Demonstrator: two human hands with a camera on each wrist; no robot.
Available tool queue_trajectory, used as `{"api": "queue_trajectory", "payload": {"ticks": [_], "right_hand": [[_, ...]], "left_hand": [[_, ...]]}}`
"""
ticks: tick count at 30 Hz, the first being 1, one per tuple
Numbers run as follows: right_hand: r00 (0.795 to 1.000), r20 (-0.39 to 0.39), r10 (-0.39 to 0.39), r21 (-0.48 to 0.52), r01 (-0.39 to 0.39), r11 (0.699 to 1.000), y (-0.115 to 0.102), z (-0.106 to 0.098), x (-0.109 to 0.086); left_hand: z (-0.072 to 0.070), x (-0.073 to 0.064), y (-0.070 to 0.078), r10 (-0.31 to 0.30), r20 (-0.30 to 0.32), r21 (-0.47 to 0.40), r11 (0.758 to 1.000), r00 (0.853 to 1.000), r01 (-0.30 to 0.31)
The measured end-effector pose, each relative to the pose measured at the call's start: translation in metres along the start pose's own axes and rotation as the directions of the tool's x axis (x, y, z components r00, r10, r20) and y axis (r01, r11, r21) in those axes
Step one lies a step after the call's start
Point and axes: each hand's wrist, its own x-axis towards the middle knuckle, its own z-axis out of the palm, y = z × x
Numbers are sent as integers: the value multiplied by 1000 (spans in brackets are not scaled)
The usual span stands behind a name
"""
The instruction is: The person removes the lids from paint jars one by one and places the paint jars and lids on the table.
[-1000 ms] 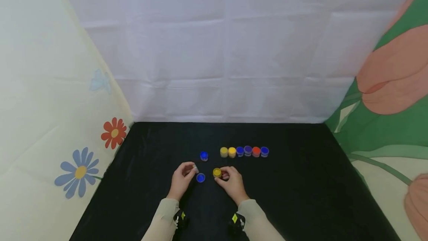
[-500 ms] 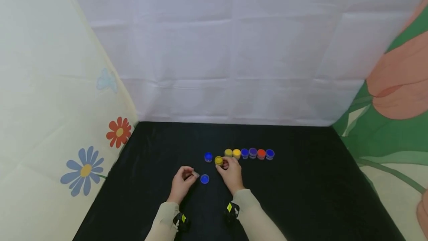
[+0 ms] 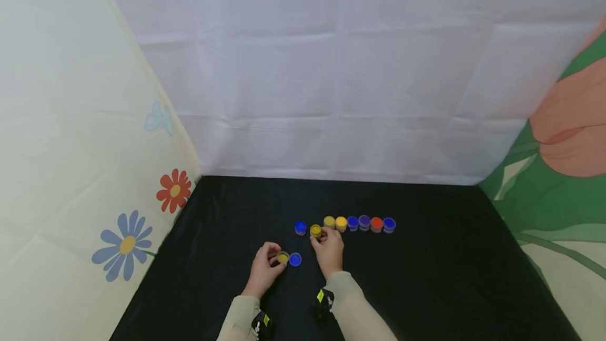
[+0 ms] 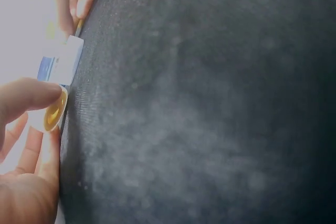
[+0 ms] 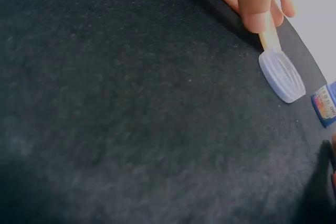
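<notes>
My left hand [image 3: 263, 271] holds a clear lid [image 3: 283, 257] smeared inside with yellow paint, pinched between thumb and fingers; in the left wrist view its yellow side [image 4: 55, 109] shows close over the cloth. Right beside it lies a second lid, stained blue [image 3: 295, 259], whose ridged, translucent side [image 5: 282, 77] appears in the right wrist view. My right hand [image 3: 330, 252] pinches an open pot of yellow paint [image 3: 315, 231] that stands on the table. Just left of that pot is a blue paint pot [image 3: 300, 228] with a printed label [image 5: 324, 103].
A row of several small paint pots, with a red one [image 3: 376, 224] among them, stands behind and to the right of my right hand. Black cloth [image 3: 426, 278] covers the table. A white sheet [image 3: 331, 67] hangs behind it, with patterned cloths at both sides.
My right hand has carried the yellow pot away from me, beside the blue pot. The left hand has turned its lid so the yellow inside faces up, beside the blue-stained lid.
</notes>
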Motion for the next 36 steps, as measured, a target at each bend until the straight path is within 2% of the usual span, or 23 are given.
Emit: {"api": "queue_trajectory", "payload": {"ticks": [9,17,21,28,36], "right_hand": [[998,-5,66,-31,-66,997,-1,13,-1],[998,-13,61,-91,-62,994,-1,17,-1],[998,1,68,-70,-68,995,-3,17,0],[998,23,58,-32,-58,998,-2,13,-2],[999,40,32,-18,-31,999,4,9,1]], "left_hand": [[1,-1,-7,13,9,39,999,1000,-13],[3,-1,-7,17,13,40,999,1000,-18],[1,0,-7,12,7,46,999,1000,-12],[-2,-2,-8,14,32,43,999,999,-15],[0,-1,-8,17,39,37,999,999,-19]]}}
